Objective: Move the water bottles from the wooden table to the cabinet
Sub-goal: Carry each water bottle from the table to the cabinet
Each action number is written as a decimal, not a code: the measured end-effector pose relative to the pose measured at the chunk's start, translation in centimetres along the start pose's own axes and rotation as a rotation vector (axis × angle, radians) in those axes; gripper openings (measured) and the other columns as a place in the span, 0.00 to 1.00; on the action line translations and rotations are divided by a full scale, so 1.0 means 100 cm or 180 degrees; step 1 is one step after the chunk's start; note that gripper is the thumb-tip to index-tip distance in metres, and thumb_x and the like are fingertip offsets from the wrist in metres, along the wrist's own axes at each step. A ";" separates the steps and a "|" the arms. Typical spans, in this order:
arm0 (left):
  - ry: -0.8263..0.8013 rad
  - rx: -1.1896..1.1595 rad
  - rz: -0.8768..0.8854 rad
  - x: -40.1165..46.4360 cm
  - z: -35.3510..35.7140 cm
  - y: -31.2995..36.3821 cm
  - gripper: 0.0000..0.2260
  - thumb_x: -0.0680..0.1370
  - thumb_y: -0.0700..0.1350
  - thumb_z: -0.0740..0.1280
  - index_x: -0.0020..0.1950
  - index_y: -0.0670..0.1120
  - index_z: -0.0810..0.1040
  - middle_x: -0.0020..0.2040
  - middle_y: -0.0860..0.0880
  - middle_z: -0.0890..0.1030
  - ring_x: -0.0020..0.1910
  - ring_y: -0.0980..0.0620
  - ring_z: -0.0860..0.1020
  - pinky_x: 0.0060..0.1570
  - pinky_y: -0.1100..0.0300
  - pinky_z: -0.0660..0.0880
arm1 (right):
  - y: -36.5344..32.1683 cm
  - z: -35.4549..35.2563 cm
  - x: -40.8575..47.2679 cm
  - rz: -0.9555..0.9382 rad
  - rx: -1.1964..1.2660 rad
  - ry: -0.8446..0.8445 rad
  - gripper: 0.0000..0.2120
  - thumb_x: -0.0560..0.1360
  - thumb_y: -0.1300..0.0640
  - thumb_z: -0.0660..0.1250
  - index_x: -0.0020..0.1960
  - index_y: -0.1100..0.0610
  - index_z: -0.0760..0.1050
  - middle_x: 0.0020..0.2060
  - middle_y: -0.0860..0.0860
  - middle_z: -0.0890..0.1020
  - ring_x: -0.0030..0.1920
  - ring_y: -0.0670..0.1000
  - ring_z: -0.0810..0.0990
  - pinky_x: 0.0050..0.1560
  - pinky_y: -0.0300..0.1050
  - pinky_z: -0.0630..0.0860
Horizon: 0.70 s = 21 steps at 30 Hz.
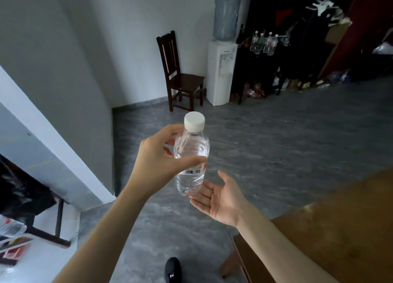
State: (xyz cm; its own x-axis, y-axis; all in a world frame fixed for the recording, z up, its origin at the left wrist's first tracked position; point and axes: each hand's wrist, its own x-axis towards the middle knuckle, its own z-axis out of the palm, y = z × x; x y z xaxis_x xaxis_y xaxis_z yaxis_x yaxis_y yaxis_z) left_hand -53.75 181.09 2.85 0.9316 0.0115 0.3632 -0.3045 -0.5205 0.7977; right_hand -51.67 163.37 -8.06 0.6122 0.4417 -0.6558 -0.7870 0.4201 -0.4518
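Bottle upright in my left hand point(157, 155), gripped at its shoulder.
My right hand point(221, 197) lies flat-palmed just under the water bottle point(191, 155); cabinet point(261, 65) far ahead-right.

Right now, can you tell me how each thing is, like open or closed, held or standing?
Water bottle: upright, white cap on, gripped by the left hand.
Left hand: fingers and thumb curled round the bottle.
Right hand: open, palm up, fingertips at the bottle's base.
Bottles on the dark cabinet: standing upright, caps on.
Water dispenser: upright, big jug on top.
Chair: standing, seat bare.
Wooden table: only a bare part shows.
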 end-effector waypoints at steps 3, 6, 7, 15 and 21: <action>0.0005 -0.0030 -0.0016 0.042 -0.012 -0.019 0.25 0.59 0.65 0.77 0.54 0.69 0.76 0.48 0.68 0.83 0.47 0.63 0.82 0.43 0.72 0.74 | -0.029 0.022 0.028 -0.0080 -0.0085 0.0002 0.32 0.81 0.38 0.51 0.64 0.63 0.76 0.58 0.61 0.82 0.52 0.59 0.82 0.62 0.54 0.74; -0.0040 -0.0114 -0.0027 0.086 -0.029 -0.040 0.25 0.58 0.64 0.77 0.54 0.68 0.78 0.47 0.66 0.84 0.48 0.62 0.83 0.45 0.67 0.75 | -0.055 0.048 0.058 -0.0168 -0.0094 -0.0033 0.32 0.81 0.38 0.51 0.66 0.63 0.74 0.58 0.61 0.82 0.51 0.59 0.83 0.62 0.54 0.74; -0.0076 -0.0150 -0.0024 0.100 -0.035 -0.047 0.25 0.58 0.64 0.78 0.54 0.68 0.78 0.47 0.65 0.84 0.48 0.62 0.83 0.46 0.66 0.75 | -0.063 0.057 0.068 -0.0190 -0.0098 -0.0036 0.32 0.81 0.38 0.51 0.67 0.63 0.74 0.60 0.62 0.81 0.52 0.59 0.83 0.63 0.54 0.73; -0.0379 -0.0341 -0.0012 0.194 -0.059 -0.100 0.27 0.59 0.63 0.79 0.57 0.65 0.79 0.50 0.65 0.84 0.50 0.63 0.83 0.48 0.66 0.76 | -0.114 0.103 0.140 -0.0289 0.0058 0.0102 0.32 0.80 0.38 0.52 0.64 0.64 0.76 0.61 0.62 0.81 0.55 0.59 0.82 0.64 0.55 0.74; -0.0498 -0.0351 0.0034 0.248 -0.052 -0.135 0.25 0.60 0.61 0.80 0.55 0.69 0.77 0.52 0.69 0.83 0.52 0.66 0.81 0.47 0.74 0.75 | -0.155 0.114 0.192 -0.0265 0.0034 0.0219 0.33 0.80 0.37 0.52 0.65 0.63 0.75 0.58 0.61 0.83 0.60 0.60 0.81 0.63 0.54 0.75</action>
State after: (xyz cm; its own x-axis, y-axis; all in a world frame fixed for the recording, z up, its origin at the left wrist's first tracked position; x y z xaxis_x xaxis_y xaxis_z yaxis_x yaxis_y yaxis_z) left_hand -27.59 192.89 3.59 0.9450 -0.1310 0.2996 -0.3266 -0.4229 0.8453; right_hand -26.83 174.37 -6.80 0.6685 0.3496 -0.6564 -0.7326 0.4618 -0.5001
